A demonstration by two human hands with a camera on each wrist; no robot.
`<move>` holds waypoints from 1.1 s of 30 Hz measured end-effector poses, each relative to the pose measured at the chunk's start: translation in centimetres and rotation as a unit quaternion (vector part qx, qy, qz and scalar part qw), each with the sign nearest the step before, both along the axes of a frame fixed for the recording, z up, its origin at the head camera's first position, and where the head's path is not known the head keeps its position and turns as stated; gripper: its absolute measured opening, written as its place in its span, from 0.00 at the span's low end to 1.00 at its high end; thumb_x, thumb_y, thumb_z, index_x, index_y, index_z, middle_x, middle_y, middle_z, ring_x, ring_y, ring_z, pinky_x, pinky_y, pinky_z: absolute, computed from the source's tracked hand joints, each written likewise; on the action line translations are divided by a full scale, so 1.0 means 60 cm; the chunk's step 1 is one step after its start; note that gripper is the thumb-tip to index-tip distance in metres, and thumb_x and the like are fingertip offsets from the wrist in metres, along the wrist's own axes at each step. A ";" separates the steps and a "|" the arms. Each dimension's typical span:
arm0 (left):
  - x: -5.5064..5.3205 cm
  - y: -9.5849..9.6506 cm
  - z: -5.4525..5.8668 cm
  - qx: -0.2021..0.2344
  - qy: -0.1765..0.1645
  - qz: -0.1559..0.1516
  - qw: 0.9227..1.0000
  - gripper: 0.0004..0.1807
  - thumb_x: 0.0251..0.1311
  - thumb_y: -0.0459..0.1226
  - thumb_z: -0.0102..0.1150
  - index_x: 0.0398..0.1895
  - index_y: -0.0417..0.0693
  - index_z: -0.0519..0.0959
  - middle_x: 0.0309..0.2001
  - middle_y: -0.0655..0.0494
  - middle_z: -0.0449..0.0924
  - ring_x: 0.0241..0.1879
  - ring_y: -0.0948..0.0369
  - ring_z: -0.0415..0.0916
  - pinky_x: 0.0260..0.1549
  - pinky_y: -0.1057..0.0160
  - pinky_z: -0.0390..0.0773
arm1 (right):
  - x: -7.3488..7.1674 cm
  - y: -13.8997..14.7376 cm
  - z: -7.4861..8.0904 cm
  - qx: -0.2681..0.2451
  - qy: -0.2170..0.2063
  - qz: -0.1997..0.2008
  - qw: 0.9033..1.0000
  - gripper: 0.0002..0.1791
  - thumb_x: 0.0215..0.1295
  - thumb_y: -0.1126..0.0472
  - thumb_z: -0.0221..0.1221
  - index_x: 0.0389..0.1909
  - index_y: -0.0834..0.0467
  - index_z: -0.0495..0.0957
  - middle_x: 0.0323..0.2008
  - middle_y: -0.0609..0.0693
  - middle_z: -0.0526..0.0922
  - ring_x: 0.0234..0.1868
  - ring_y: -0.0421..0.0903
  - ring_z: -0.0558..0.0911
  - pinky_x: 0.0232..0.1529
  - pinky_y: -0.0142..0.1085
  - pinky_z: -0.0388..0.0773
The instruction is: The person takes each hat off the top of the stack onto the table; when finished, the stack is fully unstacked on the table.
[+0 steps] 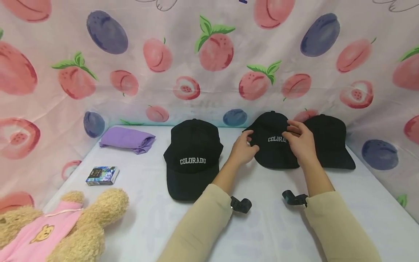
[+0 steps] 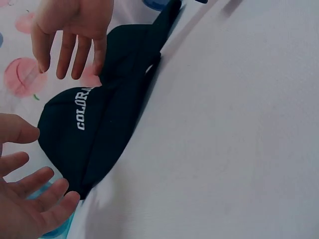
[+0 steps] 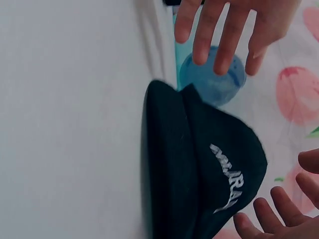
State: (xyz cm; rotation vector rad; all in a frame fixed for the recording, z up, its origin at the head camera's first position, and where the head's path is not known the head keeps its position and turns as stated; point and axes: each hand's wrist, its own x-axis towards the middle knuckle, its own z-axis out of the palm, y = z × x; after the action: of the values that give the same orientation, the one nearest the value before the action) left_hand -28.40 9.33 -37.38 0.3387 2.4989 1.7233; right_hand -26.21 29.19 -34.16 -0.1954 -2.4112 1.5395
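Between my two hands stands a black baseball cap (image 1: 271, 153) with white COLORADO lettering at the back of the white table. My left hand (image 1: 243, 148) hovers by its left side, thumb and fingers spread apart, nothing in them. On the other side, my right hand (image 1: 300, 140) is held up with loosely bent fingers and covers the last letters. The left wrist view shows a gap between the left hand (image 2: 35, 199) and the cap (image 2: 94, 129). In the right wrist view, the right fingertips come close to the cap (image 3: 219, 164); whether they touch, I cannot tell.
Another COLORADO cap (image 1: 194, 160) sits left of my hands, and a third black cap (image 1: 332, 142) at the right. Further left are a folded purple cloth (image 1: 126, 139), a small patterned box (image 1: 102, 175) and a teddy bear (image 1: 70, 229). A fruit-print curtain (image 1: 203, 98) hangs behind.
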 end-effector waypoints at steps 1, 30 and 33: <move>0.001 0.000 0.002 0.001 0.001 0.001 1.000 0.34 0.68 0.34 0.58 0.77 0.55 0.66 0.67 0.47 0.74 0.57 0.52 0.76 0.57 0.52 0.77 | 0.002 -0.002 0.002 0.000 0.003 0.003 1.000 0.31 0.77 0.58 0.55 0.79 0.54 0.63 0.72 0.60 0.70 0.72 0.57 0.70 0.70 0.47 0.70; 0.043 -0.058 0.030 -0.019 0.024 -0.042 0.999 0.38 0.68 0.38 0.60 0.80 0.57 0.61 0.73 0.44 0.70 0.68 0.45 0.73 0.65 0.46 0.74 | 0.039 -0.079 0.042 -0.070 -0.010 0.064 0.995 0.33 0.76 0.54 0.57 0.80 0.48 0.61 0.74 0.59 0.68 0.62 0.43 0.74 0.62 0.41 0.73; 0.049 -0.065 0.034 -0.015 0.025 -0.046 0.999 0.38 0.68 0.38 0.60 0.80 0.58 0.61 0.72 0.45 0.71 0.68 0.44 0.73 0.66 0.46 0.74 | 0.041 -0.086 0.044 -0.088 -0.005 0.066 0.994 0.34 0.76 0.55 0.58 0.79 0.49 0.62 0.73 0.59 0.68 0.61 0.43 0.75 0.67 0.48 0.72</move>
State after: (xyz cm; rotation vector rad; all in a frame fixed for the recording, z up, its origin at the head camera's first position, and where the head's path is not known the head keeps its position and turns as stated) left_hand -25.46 5.46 -35.35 0.4931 2.4970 1.6626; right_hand -23.73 24.05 -31.53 -0.0804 -2.3367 1.8143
